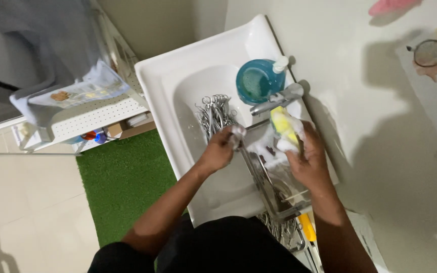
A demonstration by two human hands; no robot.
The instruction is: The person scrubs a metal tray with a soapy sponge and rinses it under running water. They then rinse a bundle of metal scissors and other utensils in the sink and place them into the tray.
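My right hand [307, 162] grips a yellow sponge [284, 126] covered in white foam, held just under the chrome tap [278, 99]. My left hand [219, 149] is closed around a small foamy metal instrument [237, 134] over the white sink [178, 91]. A bundle of steel scissor-like instruments [213, 114] lies in the basin behind my left hand. A rectangular metal tray [274, 194] sits on the sink's near right edge below my right hand, with more steel instruments [281, 230] under it.
A blue soap bottle with a white pump [256, 81] stands on the sink rim beside the tap. A green mat [125, 179] covers the floor to the left. A white perforated rack [84, 119] with a plastic bag stands farther left.
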